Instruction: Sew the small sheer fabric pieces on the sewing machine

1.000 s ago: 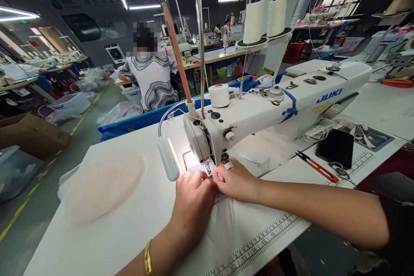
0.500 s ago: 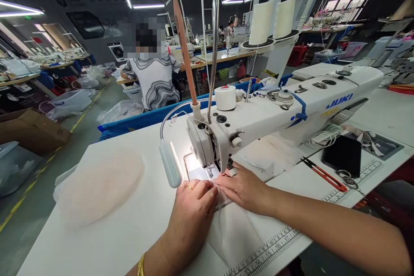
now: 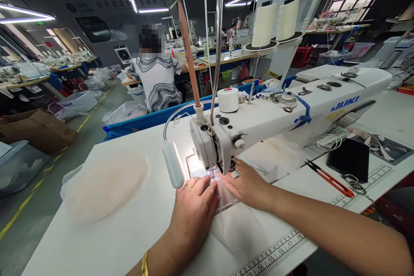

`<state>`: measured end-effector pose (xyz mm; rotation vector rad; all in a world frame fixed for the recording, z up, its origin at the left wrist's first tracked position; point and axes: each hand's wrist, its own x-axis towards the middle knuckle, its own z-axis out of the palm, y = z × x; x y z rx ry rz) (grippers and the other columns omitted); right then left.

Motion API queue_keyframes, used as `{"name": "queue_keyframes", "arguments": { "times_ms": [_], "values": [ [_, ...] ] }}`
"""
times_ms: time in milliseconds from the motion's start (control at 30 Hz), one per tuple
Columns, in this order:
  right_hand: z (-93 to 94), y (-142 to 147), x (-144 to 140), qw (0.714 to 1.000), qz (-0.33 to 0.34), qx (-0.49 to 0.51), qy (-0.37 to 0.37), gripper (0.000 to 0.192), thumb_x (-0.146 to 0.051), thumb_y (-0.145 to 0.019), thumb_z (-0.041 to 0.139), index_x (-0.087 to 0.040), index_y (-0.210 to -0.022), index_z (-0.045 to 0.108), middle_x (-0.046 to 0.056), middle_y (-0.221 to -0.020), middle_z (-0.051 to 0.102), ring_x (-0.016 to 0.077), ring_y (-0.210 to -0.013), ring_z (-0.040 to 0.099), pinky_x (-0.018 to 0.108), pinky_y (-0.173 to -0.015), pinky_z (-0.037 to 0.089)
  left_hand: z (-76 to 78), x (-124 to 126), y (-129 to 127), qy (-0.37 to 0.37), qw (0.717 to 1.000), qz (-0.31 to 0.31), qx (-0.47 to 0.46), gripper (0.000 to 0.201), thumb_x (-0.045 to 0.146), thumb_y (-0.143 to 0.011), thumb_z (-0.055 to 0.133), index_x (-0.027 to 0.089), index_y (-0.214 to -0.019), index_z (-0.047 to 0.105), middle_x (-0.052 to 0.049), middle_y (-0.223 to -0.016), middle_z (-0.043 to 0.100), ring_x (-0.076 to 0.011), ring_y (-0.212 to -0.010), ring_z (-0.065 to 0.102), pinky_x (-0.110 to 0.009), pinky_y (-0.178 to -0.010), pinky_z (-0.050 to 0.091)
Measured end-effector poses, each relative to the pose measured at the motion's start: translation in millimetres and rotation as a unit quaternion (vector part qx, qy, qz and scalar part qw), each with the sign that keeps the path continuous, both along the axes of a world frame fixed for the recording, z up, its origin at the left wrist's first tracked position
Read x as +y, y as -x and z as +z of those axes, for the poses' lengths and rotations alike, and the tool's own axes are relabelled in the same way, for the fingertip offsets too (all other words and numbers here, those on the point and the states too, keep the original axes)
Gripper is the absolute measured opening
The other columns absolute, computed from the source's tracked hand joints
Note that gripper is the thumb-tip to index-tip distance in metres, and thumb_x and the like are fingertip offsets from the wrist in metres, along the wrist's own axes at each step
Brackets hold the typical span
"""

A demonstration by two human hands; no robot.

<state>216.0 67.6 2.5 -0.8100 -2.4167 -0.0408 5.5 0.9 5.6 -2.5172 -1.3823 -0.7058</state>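
A white JUKI sewing machine (image 3: 258, 125) stands over the table, its presser foot (image 3: 212, 171) lit by a small lamp (image 3: 174, 166). Sheer whitish fabric (image 3: 237, 228) runs from the needle area toward the table's front edge. My left hand (image 3: 194, 209), with a ring and a gold bracelet, grips this fabric just in front of the foot, thumb and fingers close together. On the other side, my right hand (image 3: 250, 183) holds the same fabric, its fingertips beside the foot and partly behind the machine's tension parts. The fabric right under the fingers is mostly hidden.
A pile of sheer pale fabric (image 3: 106, 185) lies on the left of the table; more fabric (image 3: 274, 153) sits behind my right hand. Orange thread snips (image 3: 331, 179), a black phone (image 3: 349, 158) and a printed ruler (image 3: 274, 254) are on the right. A person (image 3: 158, 77) sits ahead.
My left hand's fingers have stretched a little forward toward the presser foot. The fabric in front has shifted slightly, and the whole view has moved a little.
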Motion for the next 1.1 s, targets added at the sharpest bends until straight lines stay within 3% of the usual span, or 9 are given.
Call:
{"name": "queue_keyframes", "arguments": {
  "times_ms": [333, 500, 633, 733, 833, 867, 933, 1000, 1100],
  "values": [
    [0.8, 0, 0, 1.0, 0.0, 0.006, 0.004, 0.024, -0.011, -0.095, 0.057, -0.023, -0.102, 0.077, 0.01, -0.105, 0.074, 0.0283, -0.101, 0.063, 0.043, -0.09, 0.053, -4.9, -5, -2, -0.014, 1.0, 0.009, 0.005, 0.024, 0.018, -0.102, 0.055, 0.022, -0.119, 0.072, -0.01, -0.127, 0.073, -0.031, -0.104, 0.067, -0.049, -0.089, 0.047],
    [0.9, 0, 0, 1.0, 0.001, -0.013, 0.006, 0.022, -0.008, -0.094, 0.058, -0.019, -0.096, 0.076, 0.012, -0.106, 0.072, 0.0289, -0.097, 0.061, 0.041, -0.084, 0.053, -6.9, -4, -4, -0.007, 1.0, 0.011, -0.003, 0.026, 0.017, -0.102, 0.055, 0.022, -0.121, 0.072, -0.011, -0.125, 0.073, -0.0328, -0.104, 0.067, -0.052, -0.088, 0.048],
    [4.6, -9, -6, 0.999, 0.007, -0.024, 0.026, 0.022, -0.012, -0.099, 0.053, -0.018, -0.095, 0.074, 0.014, -0.102, 0.069, 0.0296, -0.094, 0.059, 0.041, -0.079, 0.05, 0.9, -7, -1, 0.024, 1.0, 0.003, -0.008, 0.03, 0.016, -0.099, 0.058, 0.022, -0.126, 0.07, -0.012, -0.128, 0.07, -0.0331, -0.107, 0.065, -0.053, -0.09, 0.05],
    [17.6, -21, -16, 0.993, 0.077, -0.031, 0.086, 0.011, -0.026, -0.1, 0.065, -0.02, -0.108, 0.07, 0.011, -0.106, 0.069, 0.0291, -0.099, 0.059, 0.042, -0.085, 0.049, 17.3, -12, 7, 0.111, 0.993, -0.039, -0.022, 0.041, 0.027, -0.09, 0.078, 0.026, -0.13, 0.066, -0.011, -0.132, 0.066, -0.0329, -0.115, 0.062, -0.05, -0.097, 0.051],
    [31.7, -29, -24, 0.968, 0.177, -0.057, 0.167, 0.046, -0.041, -0.086, 0.085, -0.023, -0.122, 0.063, 0.007, -0.122, 0.068, 0.0278, -0.108, 0.058, 0.042, -0.096, 0.047, 31.7, -16, 14, 0.194, 0.976, -0.1, -0.008, 0.066, 0.038, -0.07, 0.096, 0.03, -0.128, 0.065, -0.007, -0.131, 0.066, -0.0322, -0.111, 0.062, -0.046, -0.095, 0.052],
    [34.1, -30, -25, 0.964, 0.188, -0.068, 0.177, 0.045, -0.039, -0.086, 0.086, -0.024, -0.12, 0.063, 0.007, -0.124, 0.067, 0.0273, -0.108, 0.058, 0.042, -0.097, 0.046, 33.2, -15, 15, 0.202, 0.973, -0.112, -0.009, 0.059, 0.033, -0.072, 0.094, 0.03, -0.124, 0.066, -0.006, -0.129, 0.067, -0.0308, -0.109, 0.063, -0.045, -0.093, 0.052],
    [34.1, -29, -25, 0.966, 0.173, -0.08, 0.174, 0.021, -0.029, -0.093, 0.079, -0.023, -0.108, 0.064, 0.005, -0.116, 0.069, 0.0255, -0.103, 0.059, 0.04, -0.093, 0.045, 30.2, -12, 15, 0.194, 0.974, -0.114, -0.042, 0.029, 0.015, -0.087, 0.072, 0.027, -0.112, 0.067, -0.005, -0.122, 0.068, -0.0267, -0.105, 0.063, -0.041, -0.091, 0.05],
    [29.4, -27, -21, 0.974, 0.145, -0.065, 0.164, 0.004, -0.021, -0.101, 0.064, -0.022, -0.098, 0.064, 0.005, -0.102, 0.07, 0.0238, -0.094, 0.059, 0.038, -0.088, 0.045, 21.5, -6, 12, 0.187, 0.972, -0.093, -0.11, 0.028, 0.003, -0.09, 0.047, 0.024, -0.1, 0.064, -0.005, -0.104, 0.069, -0.0223, -0.095, 0.062, -0.036, -0.084, 0.049],
    [21.1, -23, -16, 0.983, 0.115, 0.026, 0.144, 0.021, -0.027, -0.109, 0.049, -0.021, -0.099, 0.066, 0.007, -0.095, 0.07, 0.0242, -0.092, 0.06, 0.038, -0.085, 0.048, 8.9, 4, 5, 0.208, 0.956, -0.033, -0.203, 0.022, 0.009, -0.093, 0.036, 0.023, -0.086, 0.051, -0.003, -0.083, 0.06, -0.0201, -0.076, 0.056, -0.032, -0.069, 0.046]
  ]
}}
